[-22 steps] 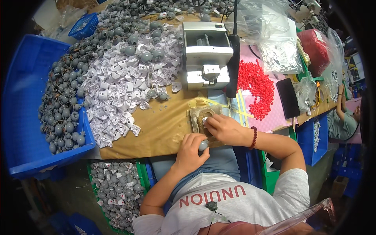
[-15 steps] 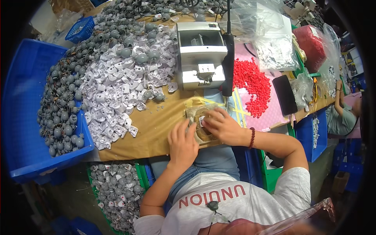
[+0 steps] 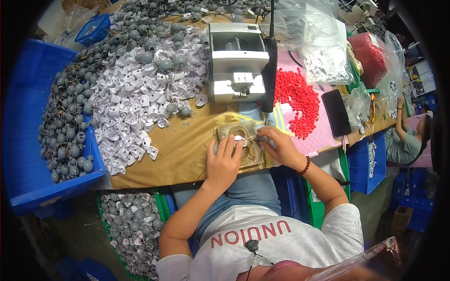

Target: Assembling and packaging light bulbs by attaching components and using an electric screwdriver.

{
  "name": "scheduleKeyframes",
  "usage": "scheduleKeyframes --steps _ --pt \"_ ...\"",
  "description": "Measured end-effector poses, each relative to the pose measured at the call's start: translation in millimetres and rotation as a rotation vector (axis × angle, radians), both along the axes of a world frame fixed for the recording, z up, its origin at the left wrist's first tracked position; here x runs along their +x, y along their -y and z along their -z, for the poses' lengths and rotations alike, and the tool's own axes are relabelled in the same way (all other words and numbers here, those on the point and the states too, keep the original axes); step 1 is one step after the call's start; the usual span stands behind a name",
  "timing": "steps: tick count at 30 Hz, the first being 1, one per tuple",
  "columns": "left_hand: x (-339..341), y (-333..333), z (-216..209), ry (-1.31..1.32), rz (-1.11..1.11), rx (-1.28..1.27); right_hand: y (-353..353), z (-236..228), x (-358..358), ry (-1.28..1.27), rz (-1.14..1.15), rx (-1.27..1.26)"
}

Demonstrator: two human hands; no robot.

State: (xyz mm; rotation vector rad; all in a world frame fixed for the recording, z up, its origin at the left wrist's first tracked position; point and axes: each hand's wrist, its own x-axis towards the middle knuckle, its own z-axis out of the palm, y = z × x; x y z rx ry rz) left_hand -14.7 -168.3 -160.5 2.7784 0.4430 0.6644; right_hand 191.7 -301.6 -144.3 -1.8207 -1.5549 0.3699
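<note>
A worn, pale block with rounded hollows (image 3: 253,156) lies at the table's front edge before me. In its upper hollow sits a small white plastic piece (image 3: 240,139). My left hand (image 3: 223,163) is bent over the block's left side, thumb beside the white piece. A grey rounded piece (image 3: 215,148) shows at its fingers, mostly covered. At the block's right edge, my right hand (image 3: 285,149) has its fingers closed round another small grey piece (image 3: 264,139), only partly visible.
Heaped white plastic covers (image 3: 136,103) and grey round parts (image 3: 65,136) fill the left, beside a blue bin (image 3: 28,112). A silver machine (image 3: 238,63) stands behind the block. Red pieces (image 3: 300,100) and a phone (image 3: 336,114) lie right. Another person (image 3: 404,140) sits far right.
My hands have drawn apart, uncovering the block and the white piece. The right hand moved right, off the block's middle. The whole view shifted slightly.
</note>
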Motion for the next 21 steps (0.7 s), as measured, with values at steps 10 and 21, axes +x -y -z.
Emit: scheduleKeyframes --steps 10,21 --pt "-2 -5 0 0.018 0.018 -0.014 -47 -2 -3 -1.106 -0.008 0.05" --pt "-2 -15 -2 0.083 0.074 -0.08 -62 -7 7 -0.115 -0.127 -0.112"
